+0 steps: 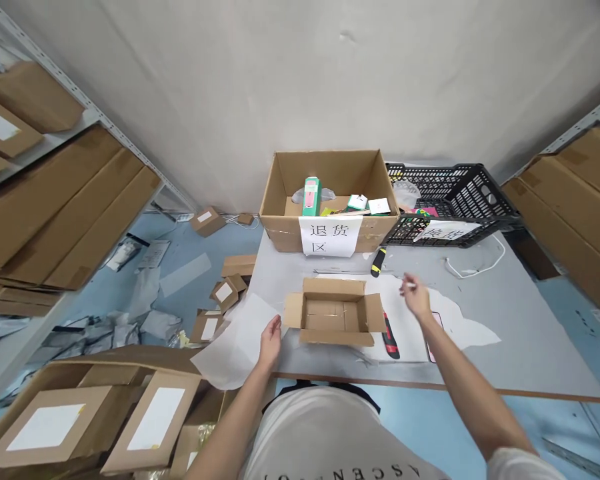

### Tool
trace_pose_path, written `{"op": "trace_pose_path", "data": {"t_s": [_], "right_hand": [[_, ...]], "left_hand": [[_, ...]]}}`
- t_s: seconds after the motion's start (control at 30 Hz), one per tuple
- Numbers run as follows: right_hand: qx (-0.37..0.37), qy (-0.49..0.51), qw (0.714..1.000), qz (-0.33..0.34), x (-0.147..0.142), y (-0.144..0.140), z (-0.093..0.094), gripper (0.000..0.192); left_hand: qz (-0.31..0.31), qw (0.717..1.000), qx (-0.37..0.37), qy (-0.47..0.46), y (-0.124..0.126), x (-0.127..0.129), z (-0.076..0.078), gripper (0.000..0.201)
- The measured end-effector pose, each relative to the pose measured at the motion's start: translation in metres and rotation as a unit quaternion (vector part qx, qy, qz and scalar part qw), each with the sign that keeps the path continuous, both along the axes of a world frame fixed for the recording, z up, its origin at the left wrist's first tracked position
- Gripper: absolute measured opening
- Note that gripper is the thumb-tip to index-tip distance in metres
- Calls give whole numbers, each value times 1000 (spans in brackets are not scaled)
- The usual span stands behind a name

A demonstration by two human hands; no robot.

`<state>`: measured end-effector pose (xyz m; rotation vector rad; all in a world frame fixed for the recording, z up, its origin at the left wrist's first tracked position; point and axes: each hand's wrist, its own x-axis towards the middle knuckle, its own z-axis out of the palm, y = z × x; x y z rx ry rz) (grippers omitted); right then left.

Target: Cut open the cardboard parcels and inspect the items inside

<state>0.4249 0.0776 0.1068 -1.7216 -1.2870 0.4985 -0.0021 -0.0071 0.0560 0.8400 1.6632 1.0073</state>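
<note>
A small open cardboard box [334, 313] with its flaps spread lies on the grey table [520, 333] in front of me, and it looks empty. My left hand [271, 339] rests at the table's left front edge, touching a white sheet [240, 343] that hangs over the edge, just left of the box. My right hand [416, 297] hovers to the right of the box, pinching a small white object I cannot identify. Below that hand lie a red-and-black utility knife [391, 337] and a phone [436, 327] on white paper [460, 320].
A large open carton [330, 193] with a white label and several items stands at the back of the table, a black plastic crate [450, 200] to its right. A yellow-black tool [377, 261] and white cable [480, 267] lie nearby. Small boxes litter the floor on the left; shelves with flat cartons flank both sides.
</note>
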Motion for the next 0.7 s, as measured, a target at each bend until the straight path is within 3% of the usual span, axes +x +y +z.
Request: {"op": "trace_pose_path", "data": {"t_s": [0.07, 0.13, 0.23, 0.33, 0.4, 0.5, 0.7], "right_hand": [[-101, 41, 994, 19, -23, -50, -35, 43], [-152, 96, 983, 39, -47, -90, -65, 48], [-205, 160, 960, 101, -78, -122, -92, 54], [-208, 155, 959, 116, -99, -127, -98, 56], [-194, 153, 962, 114, -108, -126, -95, 55], [-177, 185, 959, 123, -118, -122, -89, 48], [-211, 198, 942, 172, -146, -117, -83, 40]], "left_hand": [[-95, 995, -2, 4, -3, 0, -7, 39], [-193, 980, 0, 40, -7, 3, -12, 47], [-264, 952, -15, 154, -12, 11, -14, 67], [-210, 925, -101, 301, -11, 12, -11, 97], [-153, 913, -183, 330, -9, 6, -11, 114], [-113, 932, -250, 236, -8, -3, -13, 120], [-109, 982, -149, 44, -7, 4, -18, 90]]}}
